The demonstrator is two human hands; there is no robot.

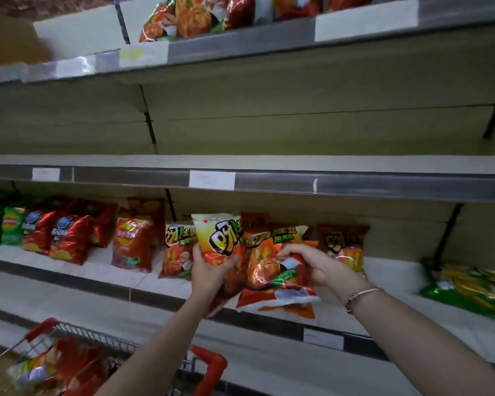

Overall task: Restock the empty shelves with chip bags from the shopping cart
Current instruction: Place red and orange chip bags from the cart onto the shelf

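I'm in a supermarket aisle. Long shelves [269, 162] with price labels [212, 179] carry rows of chip bags [69, 238], and my wire shopping cart [212, 367] stands below.

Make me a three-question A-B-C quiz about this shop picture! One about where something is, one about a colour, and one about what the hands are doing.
1. Where is the shopping cart? A) bottom left corner B) on the top shelf C) far right
2. What colour is the far-right bag on the lower shelf? A) blue B) green C) white
3. What are the left hand and right hand doing? A) hanging empty B) pushing the cart C) each holding a chip bag

Answers: 1 A, its red handle shows there. 2 B, it is green with yellow. 3 C, the left hand grips one chip bag and the right hand pinches the other chip bag.
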